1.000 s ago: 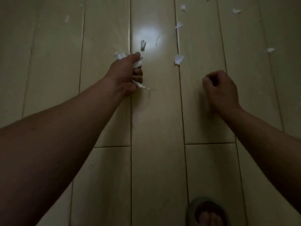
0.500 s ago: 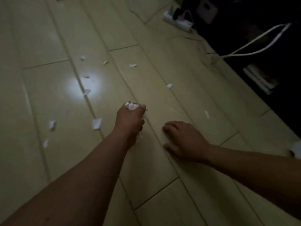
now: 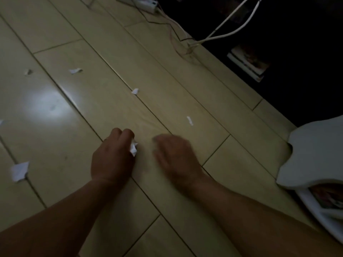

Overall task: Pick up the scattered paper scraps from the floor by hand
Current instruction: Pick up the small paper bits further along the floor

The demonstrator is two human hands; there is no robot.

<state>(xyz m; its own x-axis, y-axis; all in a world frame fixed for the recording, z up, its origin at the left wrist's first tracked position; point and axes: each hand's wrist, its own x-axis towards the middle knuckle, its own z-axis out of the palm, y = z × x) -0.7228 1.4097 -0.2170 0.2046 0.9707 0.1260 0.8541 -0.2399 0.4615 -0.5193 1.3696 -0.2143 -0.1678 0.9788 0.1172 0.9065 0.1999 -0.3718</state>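
Note:
My left hand (image 3: 113,156) is a fist shut on a wad of white paper scraps (image 3: 133,148) that pokes out on its right side, low over the pale wood floor (image 3: 167,71). My right hand (image 3: 175,156) is blurred, palm down just to the right, fingers loosely apart, with nothing seen in it. Loose scraps lie around: a narrow strip (image 3: 189,120) just beyond the right hand, a small scrap (image 3: 135,91) farther ahead, another scrap (image 3: 75,70) at upper left, a large scrap (image 3: 19,171) at far left.
A power strip (image 3: 141,2) with white cables (image 3: 228,32) lies at the top. Dark furniture (image 3: 297,52) fills the upper right, with stacked books (image 3: 248,64) at its foot. A white object (image 3: 315,154) sits at the right edge. A bright light spot (image 3: 48,102) glares on the left floor.
My view has swung right and closer to the floor. The right hand has slid toward the narrow strip and is blurred. The left fist keeps hold of its scraps.

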